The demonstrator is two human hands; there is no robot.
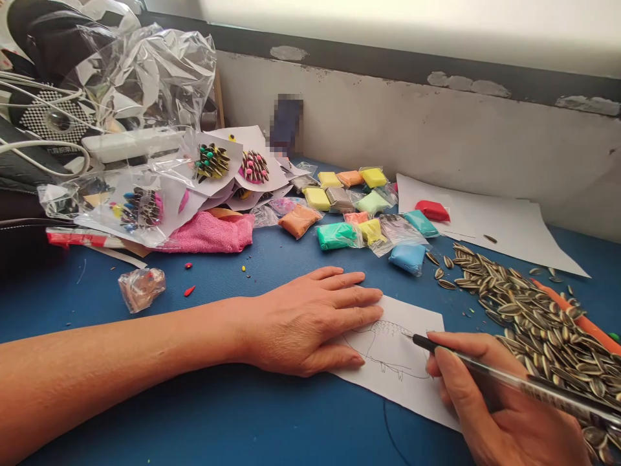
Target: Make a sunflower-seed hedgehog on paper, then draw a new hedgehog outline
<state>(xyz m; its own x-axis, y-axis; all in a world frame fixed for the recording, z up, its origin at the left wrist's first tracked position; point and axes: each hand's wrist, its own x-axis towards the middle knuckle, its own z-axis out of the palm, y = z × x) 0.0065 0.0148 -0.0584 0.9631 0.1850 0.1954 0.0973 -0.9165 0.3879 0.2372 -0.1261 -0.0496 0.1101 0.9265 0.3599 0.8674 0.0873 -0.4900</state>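
Note:
A sheet of white paper (412,395) lies on the blue table, bearing a thin line drawing (395,353) of a rounded animal-like shape with short legs and scale-like marks along its top. My left hand (315,320) rests flat on the paper's left part, fingers spread, covering some of the drawing. Between the thumb and fingers of my right hand (490,388) is a pen (485,370) with a black grip and clear barrel. Its tip meets the paper at the upper right of the drawing, beside the scale marks.
Striped sunflower seeds (528,317) are heaped at the right around an orange stick (577,317). Wrapped coloured clay packets (339,236) lie beyond my left hand. Seed-covered clay pieces (213,162) on paper, a pink cloth (213,232) and clear plastic bags (155,77) crowd the back left.

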